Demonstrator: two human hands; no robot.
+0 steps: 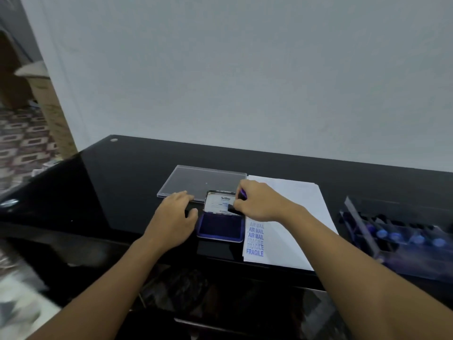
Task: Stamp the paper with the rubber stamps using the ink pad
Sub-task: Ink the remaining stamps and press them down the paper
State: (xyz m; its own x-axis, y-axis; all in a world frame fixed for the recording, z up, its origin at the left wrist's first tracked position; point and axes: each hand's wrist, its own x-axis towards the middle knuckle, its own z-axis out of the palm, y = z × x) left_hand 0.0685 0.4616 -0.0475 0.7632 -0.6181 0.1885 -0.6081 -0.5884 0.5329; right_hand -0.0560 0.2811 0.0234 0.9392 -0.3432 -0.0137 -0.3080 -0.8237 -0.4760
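An open ink pad with a dark blue pad lies on the black table, its lid raised behind it. My right hand grips a dark rubber stamp just above the pad's far right corner, in front of the lid. My left hand rests flat on the table, touching the pad's left side. A white paper lies to the right of the pad. It carries blue "AIR MAIL" and "FRAGILE" prints down its left edge.
A clear plastic lid lies flat behind the ink pad. At the right stands a clear stamp case holding several blue-topped stamps. The black glass table ends at the wall behind and at a near edge.
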